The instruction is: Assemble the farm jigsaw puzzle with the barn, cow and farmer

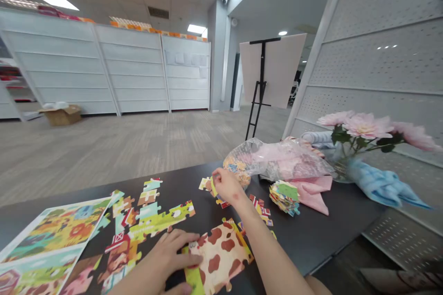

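Head view: picture sheet (58, 235) lies at left on the desk (311, 235), joined puzzle pieces (162, 222) beside it. Left hand (173, 251), fingers spread, rests at the left edge of the cow puzzle (221, 251), front centre. Right hand (227, 187), fingers curled, meets a yellow piece (213, 188); grip cannot be confirmed. Piece stack (285, 197) sits farther right.

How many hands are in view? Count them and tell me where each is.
2. The left hand touches the cow-patterned puzzle section; the right hand is farther out, at a yellow-green puzzle piece near the clear plastic bag. No other hand shows.
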### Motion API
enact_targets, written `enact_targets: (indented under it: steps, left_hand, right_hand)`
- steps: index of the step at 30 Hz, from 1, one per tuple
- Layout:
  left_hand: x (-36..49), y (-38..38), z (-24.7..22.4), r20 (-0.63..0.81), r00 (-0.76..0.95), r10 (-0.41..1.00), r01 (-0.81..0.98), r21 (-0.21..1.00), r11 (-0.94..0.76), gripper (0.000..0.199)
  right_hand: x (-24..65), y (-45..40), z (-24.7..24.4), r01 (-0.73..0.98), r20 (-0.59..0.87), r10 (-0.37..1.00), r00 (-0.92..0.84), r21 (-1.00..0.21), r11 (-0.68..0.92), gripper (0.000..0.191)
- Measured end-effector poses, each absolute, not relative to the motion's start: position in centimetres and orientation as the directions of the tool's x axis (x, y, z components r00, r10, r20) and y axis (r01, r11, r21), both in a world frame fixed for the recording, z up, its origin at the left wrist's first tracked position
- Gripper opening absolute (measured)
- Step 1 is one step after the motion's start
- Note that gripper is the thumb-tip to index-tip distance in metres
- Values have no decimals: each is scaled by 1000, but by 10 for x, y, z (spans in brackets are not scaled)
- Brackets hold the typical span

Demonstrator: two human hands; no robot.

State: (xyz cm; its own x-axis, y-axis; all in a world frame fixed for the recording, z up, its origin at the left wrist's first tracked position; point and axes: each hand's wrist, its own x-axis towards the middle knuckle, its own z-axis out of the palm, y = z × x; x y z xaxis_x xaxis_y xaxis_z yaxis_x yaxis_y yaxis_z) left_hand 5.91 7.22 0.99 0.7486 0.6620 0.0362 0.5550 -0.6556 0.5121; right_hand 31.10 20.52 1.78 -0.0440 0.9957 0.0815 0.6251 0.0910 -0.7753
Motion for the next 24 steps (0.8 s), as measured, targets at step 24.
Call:
enact_targets:
  steps: [24]
  left_hand:
    - [30,87,10,144,569,810,589,616,-523,22]
  right_hand:
    - [355,204,16,755,-110,974,-198,-650,80,13]
